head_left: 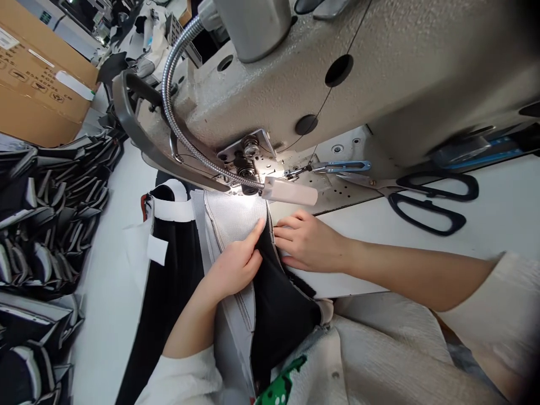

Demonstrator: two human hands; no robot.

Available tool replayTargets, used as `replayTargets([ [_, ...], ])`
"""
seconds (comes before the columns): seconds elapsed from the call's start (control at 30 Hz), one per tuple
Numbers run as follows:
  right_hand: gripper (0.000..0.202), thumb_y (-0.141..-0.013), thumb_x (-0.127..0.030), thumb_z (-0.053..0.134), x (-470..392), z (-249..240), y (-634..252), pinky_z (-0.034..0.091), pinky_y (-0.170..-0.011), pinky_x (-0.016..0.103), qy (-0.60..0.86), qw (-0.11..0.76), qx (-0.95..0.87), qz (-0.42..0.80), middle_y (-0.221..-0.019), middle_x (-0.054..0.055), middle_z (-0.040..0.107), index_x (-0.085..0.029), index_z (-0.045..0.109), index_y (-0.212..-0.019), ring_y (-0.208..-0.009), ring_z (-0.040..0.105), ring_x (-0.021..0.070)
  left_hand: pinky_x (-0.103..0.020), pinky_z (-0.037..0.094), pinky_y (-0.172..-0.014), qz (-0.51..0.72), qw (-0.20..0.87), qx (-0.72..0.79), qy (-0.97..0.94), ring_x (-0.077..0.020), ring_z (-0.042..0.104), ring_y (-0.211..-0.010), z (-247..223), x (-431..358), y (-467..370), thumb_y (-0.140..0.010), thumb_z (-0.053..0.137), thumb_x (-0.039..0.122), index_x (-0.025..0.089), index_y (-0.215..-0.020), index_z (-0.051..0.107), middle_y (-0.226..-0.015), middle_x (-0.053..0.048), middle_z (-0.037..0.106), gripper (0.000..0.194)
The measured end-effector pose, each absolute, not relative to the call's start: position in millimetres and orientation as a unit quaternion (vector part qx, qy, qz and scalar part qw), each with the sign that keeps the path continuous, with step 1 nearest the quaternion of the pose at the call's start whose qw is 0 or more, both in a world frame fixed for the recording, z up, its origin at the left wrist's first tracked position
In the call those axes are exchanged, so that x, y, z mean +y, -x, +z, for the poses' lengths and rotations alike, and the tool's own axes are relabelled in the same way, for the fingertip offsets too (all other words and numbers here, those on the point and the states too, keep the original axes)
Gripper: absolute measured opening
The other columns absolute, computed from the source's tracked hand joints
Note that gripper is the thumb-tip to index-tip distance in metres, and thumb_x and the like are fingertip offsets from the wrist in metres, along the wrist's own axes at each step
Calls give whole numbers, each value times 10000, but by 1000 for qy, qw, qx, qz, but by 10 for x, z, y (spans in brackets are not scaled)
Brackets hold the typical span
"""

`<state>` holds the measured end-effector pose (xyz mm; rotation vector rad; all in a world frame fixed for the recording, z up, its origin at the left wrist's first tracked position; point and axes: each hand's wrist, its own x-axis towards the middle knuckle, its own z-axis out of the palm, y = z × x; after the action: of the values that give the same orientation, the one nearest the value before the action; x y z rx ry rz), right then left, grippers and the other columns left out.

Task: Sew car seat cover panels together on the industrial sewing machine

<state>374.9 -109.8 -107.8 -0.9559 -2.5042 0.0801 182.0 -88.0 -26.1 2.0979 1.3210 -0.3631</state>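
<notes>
At 8 o'clock, the long black cloth [179, 270] could drag and pull things crooked. Near the middle, the grey cloth [234, 216] lies by the sewing machine [253, 95], so the left hand [235, 267] at 7 o'clock, pressing with one finger out, could get poked if it slips up. The right hand [310, 244], apart at 4 o'clock, fingers loosely bent, could let the cloth's edge bunch.

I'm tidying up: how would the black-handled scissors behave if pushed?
The scissors would probably stay rigid, judging by their metallic-looking blades. Lying flat, they seem unlikely to roll, though the smooth-looking white table might let them slide.
</notes>
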Motion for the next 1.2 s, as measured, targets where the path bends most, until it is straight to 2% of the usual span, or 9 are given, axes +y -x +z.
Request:
replayTargets([
  [0.13,243,-850,-382,606,-1034,-1053,-3800,284,-703,333,365,234,-901,14,-939,74,624,-144,589,-896,-879,486,209,-371,488,-888,-108,347,498,-787,-214,643,-923,-320,-835,-1782,-838,333,163,156,-1476,198,-1032,-72,685,652],
  [0.27,285,-836,-393,625,-1028,-1070,-3798,295,-696,336,359,210,-909,24,-950,85,631,-130,602,-944,-879,496,215,-386,395,-1050,-49,411,465,-783,-228,474,-1242,-336,-738,-1687,-802,372,156,157,-1456,266,-1345,-66,522,663],
  [0.37,331,-842,-376,608,-1046,-1097,-3786,316,-762,357,342,219,-913,40,-1080,108,616,-122,594,-1055,-978,493,235,-434,361,-1081,-38,425,472,-772,-240,412,-1298,-305,-721,-1667,-800,370,159,171,-1461,250,-1402,-50,463,672],
  [0.53,336,-797,-339,593,-1081,-1103,-3751,289,-902,410,328,229,-914,67,-1094,126,608,-111,594,-1044,-1089,455,272,-411,289,-1123,-65,401,484,-775,-230,340,-1349,-315,-792,-1733,-816,361,153,171,-1472,214,-1431,-44,424,673],
  [0.63,351,-755,-355,606,-1104,-1082,-3724,291,-878,407,348,220,-910,55,-1039,127,597,-113,576,-1008,-1033,462,273,-411,321,-1102,-82,380,498,-775,-232,383,-1323,-351,-819,-1771,-815,354,143,167,-1475,202,-1339,-62,530,678],
  [0.73,300,-742,-388,618,-1124,-1053,-3708,296,-708,349,367,223,-903,11,-886,86,567,-147,552,-908,-827,474,230,-411,328,-1098,-68,378,494,-780,-230,392,-1316,-369,-801,-1774,-795,356,137,154,-1462,248,-1318,-64,548,675],
  [0.87,65,-856,-161,487,-1161,-1057,-3656,264,-624,304,248,290,-920,-90,-780,32,548,-170,550,-874,-719,468,171,-417,388,-1055,-49,396,484,-779,-231,465,-1254,-348,-763,-1754,-781,359,149,148,-1447,288,-1236,-64,607,670],
  [1.0,151,-882,-93,444,-1222,-1117,-3593,339,-638,298,216,295,-924,-112,-787,79,602,-117,590,-914,-764,533,173,-355,459,-959,-63,367,484,-792,-218,567,-1119,-320,-819,-1799,-807,347,154,129,-1456,261,-1149,-91,646,656],
  [1.2,166,-879,-110,456,-1247,-1153,-3616,418,-658,300,246,319,-910,-96,-848,129,650,-92,621,-886,-918,599,227,-327,482,-652,-173,274,499,-804,-230,635,-682,-327,-888,-1949,-855,304,198,108,-1482,145,-764,-89,678,652],
])
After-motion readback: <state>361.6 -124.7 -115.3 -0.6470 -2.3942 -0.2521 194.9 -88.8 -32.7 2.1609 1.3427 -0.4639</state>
